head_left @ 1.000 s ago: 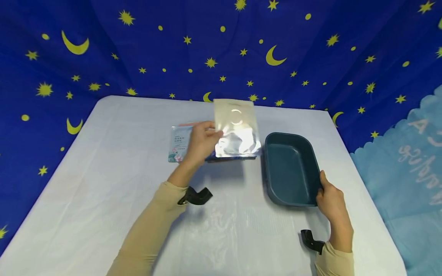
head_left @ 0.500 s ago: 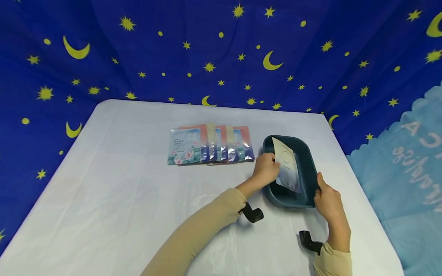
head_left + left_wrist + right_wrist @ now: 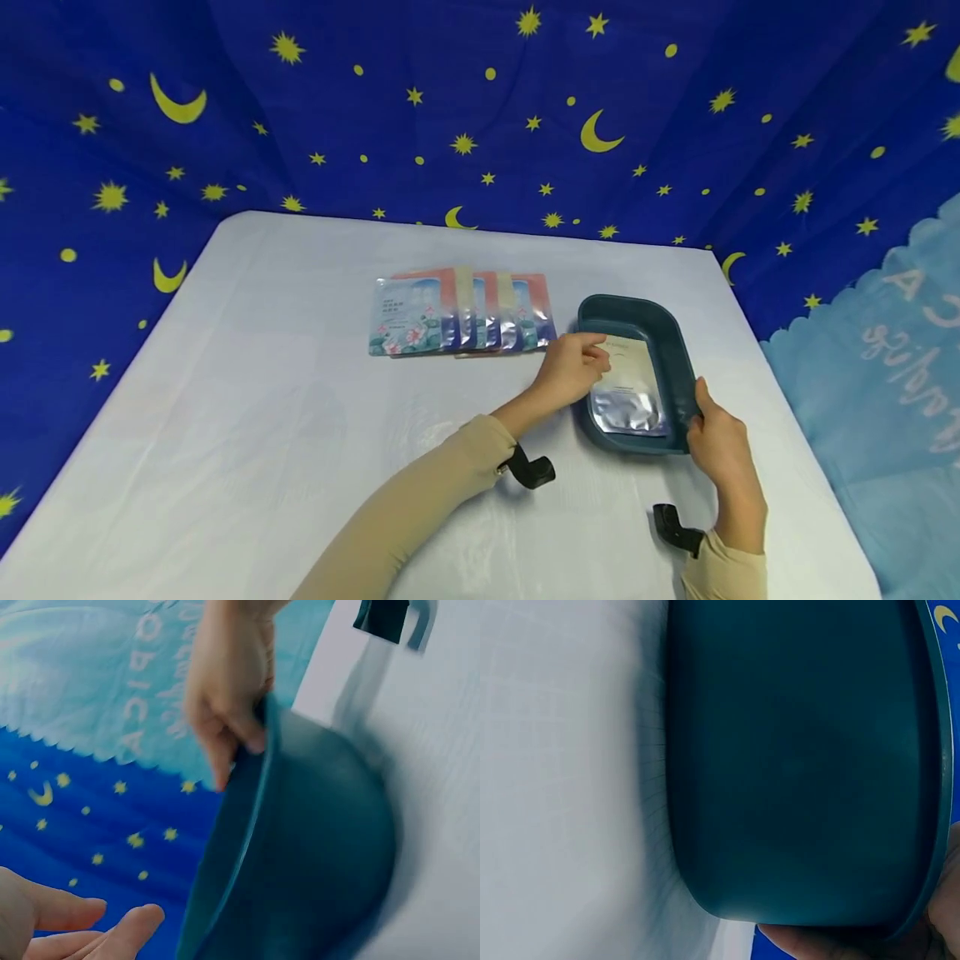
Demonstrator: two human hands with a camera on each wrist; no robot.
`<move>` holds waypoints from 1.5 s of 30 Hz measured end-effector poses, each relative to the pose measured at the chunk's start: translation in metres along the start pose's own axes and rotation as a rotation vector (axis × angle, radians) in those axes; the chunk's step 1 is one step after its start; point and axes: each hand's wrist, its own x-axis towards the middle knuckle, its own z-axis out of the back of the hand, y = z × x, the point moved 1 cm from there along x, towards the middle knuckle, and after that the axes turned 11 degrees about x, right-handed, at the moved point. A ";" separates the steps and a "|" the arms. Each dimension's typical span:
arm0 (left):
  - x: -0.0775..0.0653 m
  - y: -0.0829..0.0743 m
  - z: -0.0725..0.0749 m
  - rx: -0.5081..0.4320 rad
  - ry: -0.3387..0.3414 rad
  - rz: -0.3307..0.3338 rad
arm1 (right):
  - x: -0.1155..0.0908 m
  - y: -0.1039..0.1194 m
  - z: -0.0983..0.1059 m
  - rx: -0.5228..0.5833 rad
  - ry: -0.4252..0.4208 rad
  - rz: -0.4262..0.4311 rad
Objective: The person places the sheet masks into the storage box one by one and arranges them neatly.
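A dark teal plastic basin stands on the right of the table. My right hand grips its near right rim, thumb on top. One flat foil sheet mask packet, cream above and silver below, lies inside the basin. Over the left rim is my left hand; its fingertips overlap the packet's upper left corner. In the left wrist view, the thumb and fingers of that left hand are apart with nothing between them. The right wrist view is filled by the basin's outer wall, which hides the packet.
Several more sheet mask packets lie fanned out in an overlapping row left of the basin, printed with pink flowers. A white cloth covers the table. Behind it hangs a blue curtain with yellow moons and stars.
My left hand has carried the packet rightward from the row into the basin and let go of it; it now lies flat there. My right hand has stayed on the rim.
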 end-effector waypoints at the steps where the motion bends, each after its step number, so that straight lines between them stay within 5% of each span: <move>1: -0.001 0.003 0.007 -0.028 -0.017 -0.002 | 0.000 0.000 0.000 -0.001 -0.001 -0.001; 5: -0.002 0.025 0.045 -0.007 -0.169 0.025 | 0.000 -0.001 0.001 0.001 0.006 -0.004; 10: -0.005 0.068 0.110 0.253 -0.432 0.210 | 0.001 0.000 0.003 -0.006 -0.009 0.015; 16: -0.016 0.115 0.159 0.394 -0.524 0.450 | -0.003 -0.001 0.006 -0.001 -0.015 -0.010; 21: -0.021 0.135 0.166 0.528 -0.477 0.603 | -0.002 -0.002 0.005 0.002 -0.024 -0.002; 26: -0.018 0.141 0.165 0.580 -0.492 0.684 | -0.002 -0.004 0.002 0.010 -0.031 0.007; 31: -0.016 0.139 0.170 0.574 -0.495 0.741 | -0.003 -0.005 0.001 0.018 -0.033 0.003; 45: -0.021 0.141 0.190 0.657 -0.354 0.795 | -0.001 -0.004 -0.001 0.024 -0.031 0.019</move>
